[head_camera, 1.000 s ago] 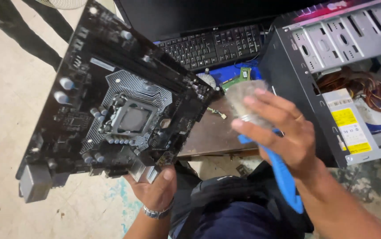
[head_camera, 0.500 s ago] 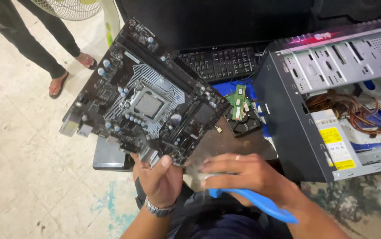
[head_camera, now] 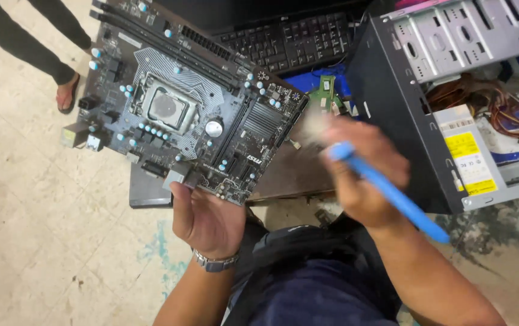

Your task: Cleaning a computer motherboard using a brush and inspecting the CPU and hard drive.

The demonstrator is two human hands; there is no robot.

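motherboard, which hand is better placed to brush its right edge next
Right. The right hand already grips the blue brush, bristles blurred beside the motherboard edge. The left hand is taken up holding the board by its lower edge.

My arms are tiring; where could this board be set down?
Bare floor lies open left of the left hand, below the motherboard. The right is crowded: right hand with blue brush, keyboard, open computer case.
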